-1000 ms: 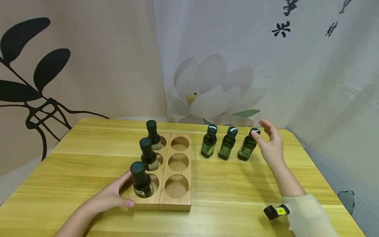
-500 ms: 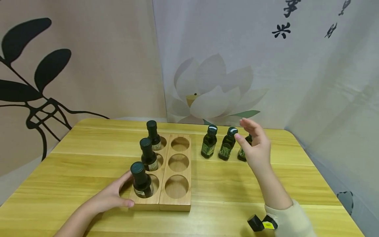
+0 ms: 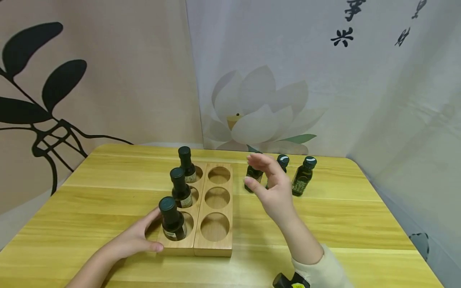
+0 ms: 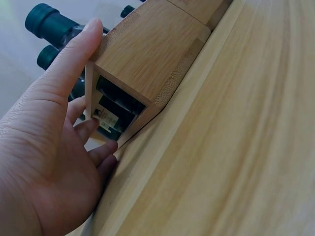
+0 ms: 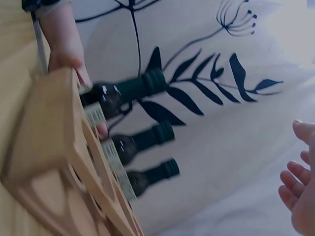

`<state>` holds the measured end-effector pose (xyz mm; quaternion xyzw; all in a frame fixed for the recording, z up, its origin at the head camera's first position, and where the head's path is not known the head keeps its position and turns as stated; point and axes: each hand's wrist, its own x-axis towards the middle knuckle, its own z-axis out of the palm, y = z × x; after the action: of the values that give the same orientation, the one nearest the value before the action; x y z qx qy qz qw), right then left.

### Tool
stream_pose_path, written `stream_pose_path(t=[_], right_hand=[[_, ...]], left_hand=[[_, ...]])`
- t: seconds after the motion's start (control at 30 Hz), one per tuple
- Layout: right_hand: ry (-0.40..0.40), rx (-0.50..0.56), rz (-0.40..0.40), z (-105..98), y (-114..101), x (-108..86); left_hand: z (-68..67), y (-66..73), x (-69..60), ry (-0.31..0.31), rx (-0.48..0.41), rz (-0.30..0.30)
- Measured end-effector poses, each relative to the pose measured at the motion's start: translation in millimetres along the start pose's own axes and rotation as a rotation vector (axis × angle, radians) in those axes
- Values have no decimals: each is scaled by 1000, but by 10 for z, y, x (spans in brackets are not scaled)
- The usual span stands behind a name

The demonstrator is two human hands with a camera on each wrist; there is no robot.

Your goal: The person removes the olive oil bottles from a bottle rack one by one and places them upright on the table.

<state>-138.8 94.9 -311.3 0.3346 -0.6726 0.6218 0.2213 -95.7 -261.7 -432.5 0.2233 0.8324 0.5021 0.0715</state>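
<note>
A two-column wooden bottle rack (image 3: 213, 249) stands on the table. Its left column holds three upright dark bottles with long green caps; the nearest bottle (image 3: 173, 220) is at the front. My left hand (image 3: 131, 240) grips the rack's front left corner, thumb at the front and bent fingers along the side. My right hand (image 3: 275, 192) is raised right of the rack, fingers and thumb spread in a curve with nothing between them. Behind it stand three small green bottles: it partly hides the left bottle (image 3: 253, 173) and the middle bottle (image 3: 283, 161); the right bottle (image 3: 302, 176) is in plain view.
Three round holes, among them the front hole (image 3: 215, 227), line the rack's right column. The yellow wooden table (image 3: 360, 224) reaches back to a printed cloth (image 3: 270, 108). A black wrist strap (image 3: 291, 281) shows at my right sleeve.
My right hand has moved left, from beside the right small bottle to in front of the left and middle ones, bringing the right one back into view. The left hand has stayed on the rack.
</note>
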Motion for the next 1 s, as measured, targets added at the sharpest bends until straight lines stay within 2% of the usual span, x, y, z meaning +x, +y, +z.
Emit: stream_pose_path(t=[0.13,0.47,0.6,0.83,1.0], right_hand=[[-65,8,-13,198,-12,-10],[-192,53,54,596,-42,-61],[-223,62,109,721,-23,-87],[-275,98,111,908,41,-113],[-298,107,165,1031,77,-153]], left_hand=[[3,-3,0,-2,-3,-3],[8,2,-6,-5,6,6],[9,8,-7,-3,15,12],[4,-7,-2,-9,-6,26],[-4,-1,1,-15,-23,27]])
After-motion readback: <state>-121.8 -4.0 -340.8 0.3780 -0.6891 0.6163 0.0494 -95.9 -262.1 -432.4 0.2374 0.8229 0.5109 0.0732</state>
